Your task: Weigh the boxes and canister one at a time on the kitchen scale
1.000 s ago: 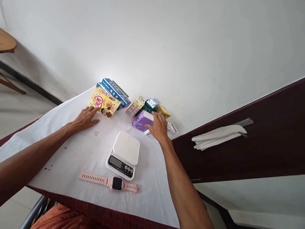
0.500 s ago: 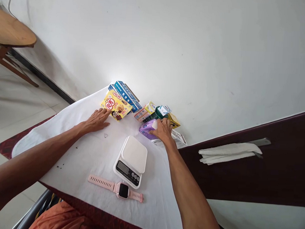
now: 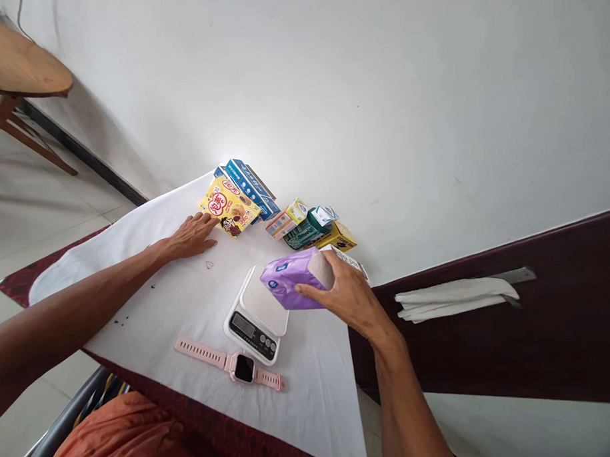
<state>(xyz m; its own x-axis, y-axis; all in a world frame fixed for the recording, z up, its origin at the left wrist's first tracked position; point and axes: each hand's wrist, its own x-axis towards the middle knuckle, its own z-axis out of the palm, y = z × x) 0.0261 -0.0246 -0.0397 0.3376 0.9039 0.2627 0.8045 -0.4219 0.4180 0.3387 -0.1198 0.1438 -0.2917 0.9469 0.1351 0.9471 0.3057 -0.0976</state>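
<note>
My right hand point(image 3: 350, 293) grips a purple pack of tissues point(image 3: 293, 276) by its right end. The pack is tilted and raised over the white kitchen scale point(image 3: 261, 340), hiding part of its weighing plate; whether they touch I cannot tell. My left hand point(image 3: 192, 236) lies flat on the white cloth, fingers stretched out, its tips by the yellow snack box point(image 3: 228, 207). In front of the scale lies a pink-strapped smartwatch point(image 3: 244, 368) with a dark screen.
Blue boxes point(image 3: 251, 186) stand behind the yellow box. A small orange-and-white carton point(image 3: 287, 218), a dark green box point(image 3: 307, 230), a yellow box point(image 3: 341, 236) and a white box lean near the wall point(image 3: 388, 125). A folded white cloth point(image 3: 457, 299) hangs at right.
My right hand has lifted the purple tissue pack from among the boxes and brought it nearer, over the scale. My left hand has stayed by the yellow box.
</note>
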